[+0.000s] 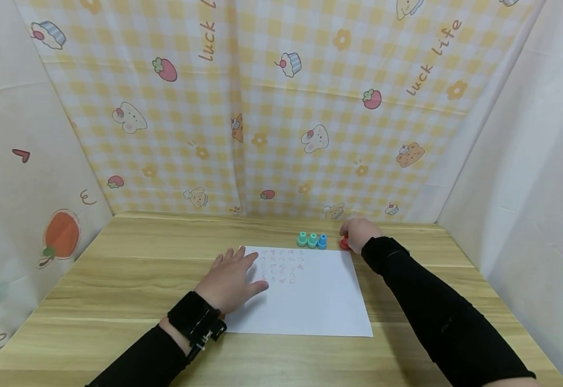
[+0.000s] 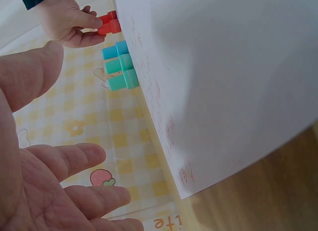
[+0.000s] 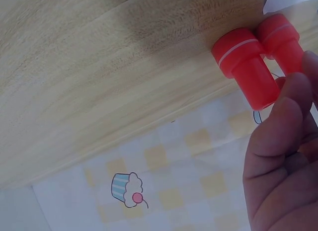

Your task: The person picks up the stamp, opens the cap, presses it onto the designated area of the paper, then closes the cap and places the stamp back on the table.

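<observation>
Two red toy stamps (image 3: 247,67) stand side by side on the wood, just past the far right corner of a white sheet of paper (image 1: 325,301). My right hand (image 1: 362,235) pinches the top of one red stamp (image 3: 281,42) between thumb and fingers; its upper end is hidden by the fingertips. Over the paper's left edge my left hand (image 1: 230,282) spreads its fingers, holding nothing. Rows of small red stamped marks (image 1: 282,266) cover the upper left part of the sheet, some of them near my left fingers.
Two green stamps (image 1: 312,241) and a blue stamp (image 1: 322,242) stand in a row along the paper's far edge, left of the red ones. Behind the wooden table (image 1: 141,258) hangs a yellow checked cloth (image 1: 271,118). White cloth walls (image 1: 528,161) close both sides.
</observation>
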### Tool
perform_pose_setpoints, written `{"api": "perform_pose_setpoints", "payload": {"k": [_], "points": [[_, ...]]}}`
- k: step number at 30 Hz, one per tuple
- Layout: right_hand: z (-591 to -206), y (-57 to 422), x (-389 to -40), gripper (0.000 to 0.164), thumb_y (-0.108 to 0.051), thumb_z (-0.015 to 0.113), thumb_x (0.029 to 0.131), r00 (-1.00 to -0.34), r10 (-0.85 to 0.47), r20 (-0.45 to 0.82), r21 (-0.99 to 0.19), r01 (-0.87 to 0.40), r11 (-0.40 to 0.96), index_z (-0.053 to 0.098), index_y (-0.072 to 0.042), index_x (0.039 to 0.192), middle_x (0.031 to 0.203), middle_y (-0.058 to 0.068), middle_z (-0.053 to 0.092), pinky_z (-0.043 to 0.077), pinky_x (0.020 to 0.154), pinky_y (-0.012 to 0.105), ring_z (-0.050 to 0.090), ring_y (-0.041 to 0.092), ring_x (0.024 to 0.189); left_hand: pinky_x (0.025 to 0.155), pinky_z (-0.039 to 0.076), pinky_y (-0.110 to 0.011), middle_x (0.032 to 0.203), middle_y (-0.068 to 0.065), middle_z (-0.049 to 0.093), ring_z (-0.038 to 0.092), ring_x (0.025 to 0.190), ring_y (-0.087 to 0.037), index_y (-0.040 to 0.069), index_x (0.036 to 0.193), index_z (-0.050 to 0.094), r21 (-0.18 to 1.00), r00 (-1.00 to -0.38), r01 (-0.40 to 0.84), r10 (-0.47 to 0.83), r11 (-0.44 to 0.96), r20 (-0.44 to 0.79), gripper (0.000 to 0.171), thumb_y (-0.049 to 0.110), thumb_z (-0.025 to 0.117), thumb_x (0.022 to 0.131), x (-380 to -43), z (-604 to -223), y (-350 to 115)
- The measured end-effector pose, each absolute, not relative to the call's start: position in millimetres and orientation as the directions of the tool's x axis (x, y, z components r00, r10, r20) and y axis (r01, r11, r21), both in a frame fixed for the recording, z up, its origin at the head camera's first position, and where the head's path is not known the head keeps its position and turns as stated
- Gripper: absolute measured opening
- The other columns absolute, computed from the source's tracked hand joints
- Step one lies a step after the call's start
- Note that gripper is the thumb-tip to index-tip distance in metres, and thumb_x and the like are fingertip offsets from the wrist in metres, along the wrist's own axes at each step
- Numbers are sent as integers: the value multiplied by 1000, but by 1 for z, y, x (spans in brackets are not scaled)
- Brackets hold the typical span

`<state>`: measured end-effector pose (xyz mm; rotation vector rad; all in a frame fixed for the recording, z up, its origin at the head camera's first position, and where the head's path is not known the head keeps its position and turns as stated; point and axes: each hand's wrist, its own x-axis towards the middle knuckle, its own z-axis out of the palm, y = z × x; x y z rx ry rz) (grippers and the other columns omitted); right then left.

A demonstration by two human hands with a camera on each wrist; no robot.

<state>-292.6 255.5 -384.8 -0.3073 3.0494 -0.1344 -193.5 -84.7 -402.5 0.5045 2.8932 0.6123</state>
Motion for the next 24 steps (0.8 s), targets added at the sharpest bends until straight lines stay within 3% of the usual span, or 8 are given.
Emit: {"api": "perform_pose_setpoints", "payload": {"k": [9, 24], "points": [[-389, 255, -292, 26, 0, 69, 95, -976, -214, -42, -85, -210, 974, 77, -4, 119, 117, 17, 77, 57, 102, 48, 71, 34, 109, 129, 14, -68, 167, -29, 33, 23, 157, -55, 8, 157, 48, 419, -934, 292, 350, 860, -69, 74, 50, 68, 100, -194, -403, -85], [-378, 246, -273, 28, -7, 67, 99, -988, -156, 16, -251, -155, 956, 73, -1, 125, 117, 19, 75, 58, 96, 46, 69, 31, 102, 129, 13, -67, 168, -28, 33, 22, 158, -53, 8, 158, 46, 435, -932, 292, 355, 852, -71, 74, 51, 66, 101, -194, -405, -85]]}}
